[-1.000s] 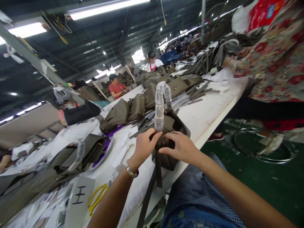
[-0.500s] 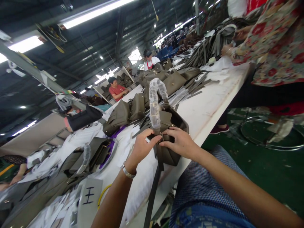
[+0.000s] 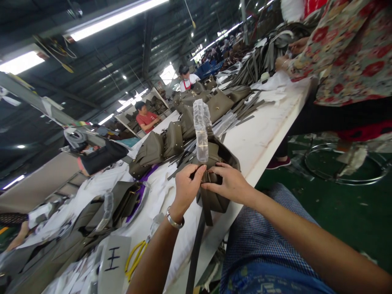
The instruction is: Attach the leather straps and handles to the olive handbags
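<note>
An olive-brown handbag (image 3: pixel 218 200) stands upright at the near edge of the long white table (image 3: pixel 263 143). Its handle (image 3: pixel 202 126) is wrapped in clear plastic and rises above it. My left hand (image 3: pixel 186 188) pinches the bag's front flap near the clasp, fingers closed on it. My right hand (image 3: pixel 229 183) grips the same spot from the right, fingertips meeting the left hand's. A dark strap (image 3: pixel 196 249) hangs from the bag down over the table edge.
More olive bags (image 3: pixel 159 147) stand in a row along the table, others lie at the left (image 3: pixel 119 200). A person in a floral top (image 3: pixel 346 53) works at the right. Other people sit farther back. A paper sign (image 3: pixel 112 261) and yellow scissors (image 3: pixel 134 255) lie near me.
Both hands stay on the bag's front; the fingers have closed tighter together at the clasp. The view has shifted slightly, and the bag's handle has turned a little.
</note>
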`<state>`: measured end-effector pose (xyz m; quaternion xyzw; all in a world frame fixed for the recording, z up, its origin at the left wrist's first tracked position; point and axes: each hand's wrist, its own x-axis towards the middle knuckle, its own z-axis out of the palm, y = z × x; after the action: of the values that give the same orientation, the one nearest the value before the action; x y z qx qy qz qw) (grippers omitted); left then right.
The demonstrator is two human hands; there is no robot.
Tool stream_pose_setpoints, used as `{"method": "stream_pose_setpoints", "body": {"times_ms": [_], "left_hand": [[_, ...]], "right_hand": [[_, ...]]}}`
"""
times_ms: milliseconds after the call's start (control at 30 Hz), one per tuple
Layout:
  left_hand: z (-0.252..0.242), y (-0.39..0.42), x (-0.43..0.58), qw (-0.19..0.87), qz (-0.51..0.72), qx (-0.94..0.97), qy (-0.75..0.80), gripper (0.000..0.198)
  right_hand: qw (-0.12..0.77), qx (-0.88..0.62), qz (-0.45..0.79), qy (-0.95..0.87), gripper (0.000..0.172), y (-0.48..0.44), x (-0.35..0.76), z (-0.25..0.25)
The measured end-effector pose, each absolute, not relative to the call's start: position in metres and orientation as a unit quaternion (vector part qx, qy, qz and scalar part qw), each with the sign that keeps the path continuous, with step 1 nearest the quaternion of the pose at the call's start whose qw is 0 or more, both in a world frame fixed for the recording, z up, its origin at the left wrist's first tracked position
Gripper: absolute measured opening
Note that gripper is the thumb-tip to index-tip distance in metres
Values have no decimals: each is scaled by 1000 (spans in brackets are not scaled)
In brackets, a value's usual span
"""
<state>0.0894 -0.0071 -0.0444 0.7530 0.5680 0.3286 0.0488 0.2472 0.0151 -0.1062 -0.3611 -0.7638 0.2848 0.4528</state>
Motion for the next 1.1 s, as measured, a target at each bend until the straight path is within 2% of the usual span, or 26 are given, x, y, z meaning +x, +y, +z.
{"method": "stream_pose_setpoints", "body": {"times_ms": [67,200,333,533,700,1100], "left_hand": [[-42,-5,83,76,310,765,559,34],[-33,-5,68,146,262,802,516,19],[-24,-6,59,164,224,810,517,23],[-25,2,57,224,231,790,521,13],[-29,1,59,224,248,784,523,15],[-11,2,43,219,134,844,471,31]], "right_hand": [[455,-353,300,-761,39,18,248,-108],[448,-349,309,-762,33,21,250,-108],[438,-344,290,-778,30,22,248,-104],[426,-342,283,-788,27,22,246,-104],[430,-355,271,-785,34,20,248,-106],[423,-367,339,-756,28,20,247,-102]]}}
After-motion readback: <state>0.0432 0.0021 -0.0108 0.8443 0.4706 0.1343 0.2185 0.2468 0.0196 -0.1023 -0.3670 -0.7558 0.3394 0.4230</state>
